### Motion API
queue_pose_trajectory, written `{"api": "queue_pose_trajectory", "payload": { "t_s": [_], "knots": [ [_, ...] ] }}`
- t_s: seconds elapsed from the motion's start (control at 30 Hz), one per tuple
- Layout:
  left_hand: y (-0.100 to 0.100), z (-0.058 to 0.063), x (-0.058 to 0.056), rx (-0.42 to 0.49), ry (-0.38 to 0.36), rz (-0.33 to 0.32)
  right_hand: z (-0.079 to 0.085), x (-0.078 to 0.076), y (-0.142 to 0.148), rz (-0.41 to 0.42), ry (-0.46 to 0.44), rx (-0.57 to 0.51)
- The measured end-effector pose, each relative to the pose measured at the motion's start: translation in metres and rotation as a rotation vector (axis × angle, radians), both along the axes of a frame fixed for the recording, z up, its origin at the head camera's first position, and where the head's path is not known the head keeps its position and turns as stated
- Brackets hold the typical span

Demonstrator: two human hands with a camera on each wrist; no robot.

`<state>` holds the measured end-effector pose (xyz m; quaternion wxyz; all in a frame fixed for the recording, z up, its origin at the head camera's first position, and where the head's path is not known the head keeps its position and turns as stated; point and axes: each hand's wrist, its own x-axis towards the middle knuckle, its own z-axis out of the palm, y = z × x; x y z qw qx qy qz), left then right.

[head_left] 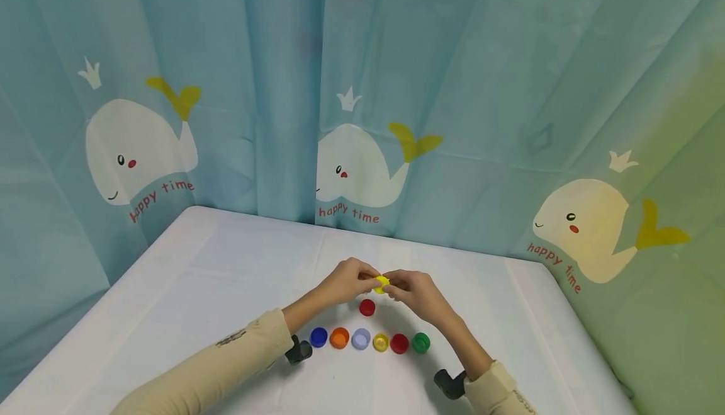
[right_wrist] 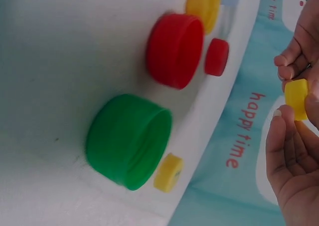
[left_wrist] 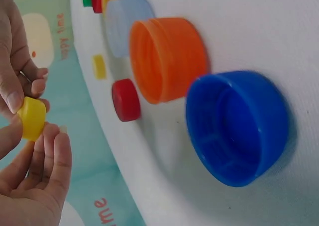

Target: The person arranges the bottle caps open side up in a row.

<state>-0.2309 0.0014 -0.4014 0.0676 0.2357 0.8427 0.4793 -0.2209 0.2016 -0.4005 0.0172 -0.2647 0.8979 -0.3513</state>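
In the head view, my left hand (head_left: 348, 279) and right hand (head_left: 416, 292) meet above the far part of the row, pinching a small yellow bottle cap (head_left: 381, 284) between thumbs and fingertips. The left wrist view shows the same yellow cap (left_wrist: 33, 118) held up off the table, side-on. Just nearer than the hands, a red cap (head_left: 367, 307) lies with its closed top up. A second yellow cap (right_wrist: 168, 172) rests on the table beyond the green one; the right hand hides it in the head view.
A row of upturned caps lies nearer: blue (head_left: 319, 337), orange (head_left: 339, 338), pale blue (head_left: 360, 339), yellow (head_left: 381, 342), red (head_left: 399, 344) and green (head_left: 421, 342). Black wrist devices (head_left: 450, 383) sit under the forearms. A whale-print curtain (head_left: 283, 119) hangs behind the white table (head_left: 238, 264).
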Motion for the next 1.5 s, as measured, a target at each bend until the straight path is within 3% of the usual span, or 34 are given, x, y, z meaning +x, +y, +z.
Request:
{"api": "queue_pose_trajectory", "payload": {
  "t_s": [0.4,0.7,1.03,1.27,1.5],
  "knots": [
    [0.0,0.004,0.015,0.141,0.035,0.053,0.011,0.006,0.0,-0.061,-0.044,-0.126],
    [-0.002,0.003,0.02,0.239,0.005,0.038,0.012,0.012,-0.001,-0.073,0.033,-0.184],
    [0.002,0.001,0.029,0.166,0.174,0.043,0.006,0.026,0.006,-0.071,0.121,-0.145],
    [0.011,0.0,0.033,0.204,0.236,0.017,0.008,0.033,0.018,-0.038,0.183,-0.181],
    [0.02,-0.003,0.034,0.201,0.239,-0.011,0.01,0.039,0.028,-0.053,0.21,-0.134]
  ]
}}
